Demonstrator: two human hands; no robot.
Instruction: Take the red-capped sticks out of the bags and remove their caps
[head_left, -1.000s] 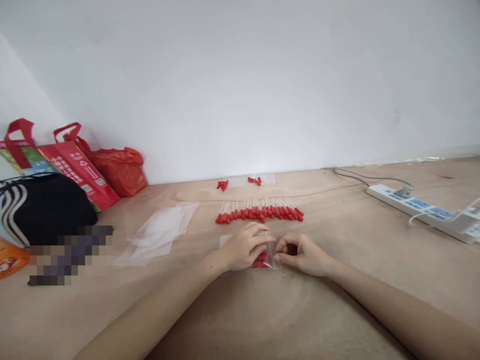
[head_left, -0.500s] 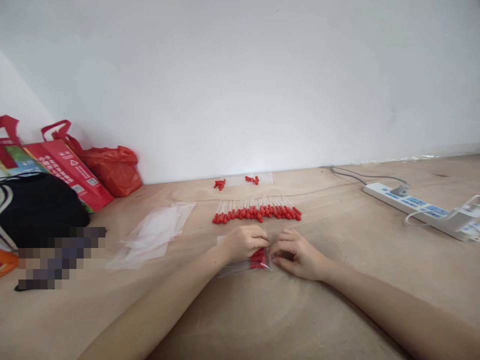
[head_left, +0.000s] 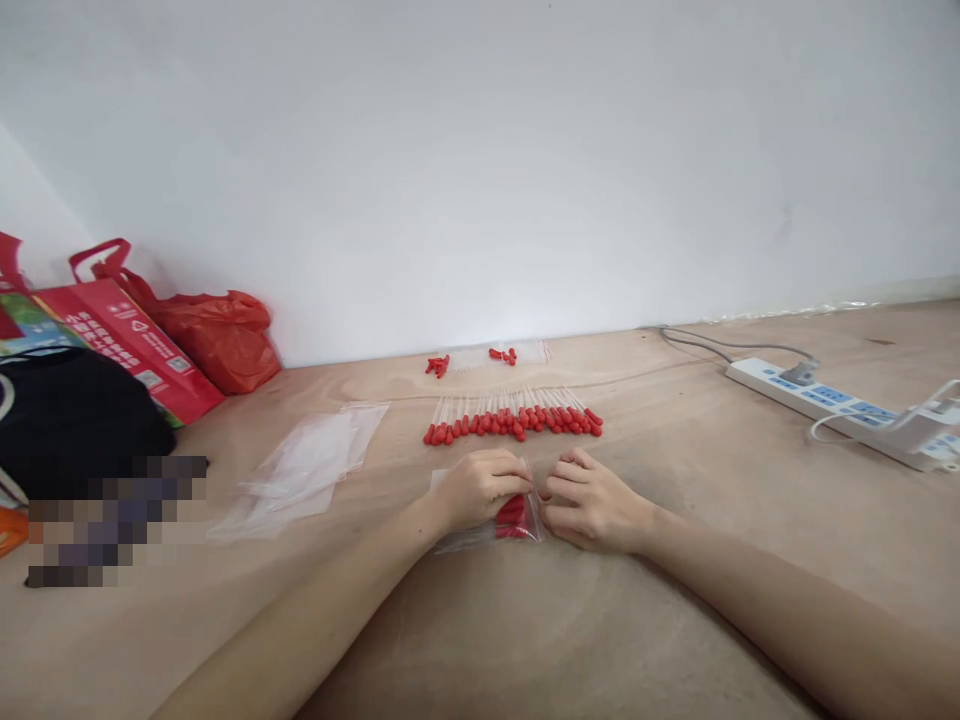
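Note:
A clear zip bag (head_left: 459, 540) lies flat on the table, with several red-bulbed droppers (head_left: 511, 520) inside, their red ends near its right edge. Across its top is my left hand (head_left: 480, 488), fingers bent together and closed on the bag near that edge. My right hand (head_left: 589, 503) is curled at the bag's right edge, its fingertips pinching there; the thumb is mostly hidden. Beyond both hands runs a row of droppers (head_left: 517, 422), red bulbs toward me and thin pale stems pointing away.
Left of the row lies a pile of flat clear bags (head_left: 307, 470). Filled bags (head_left: 472, 357) rest near the wall. Red shopping bags (head_left: 232, 340) and a black bag (head_left: 82, 420) stand at left. A white power strip (head_left: 832, 410) with cords lies at right.
My right hand's fingers have curled closer together at the bag's edge, and its thumb has moved out of sight. My left hand stays on the bag. The view has shifted slightly.

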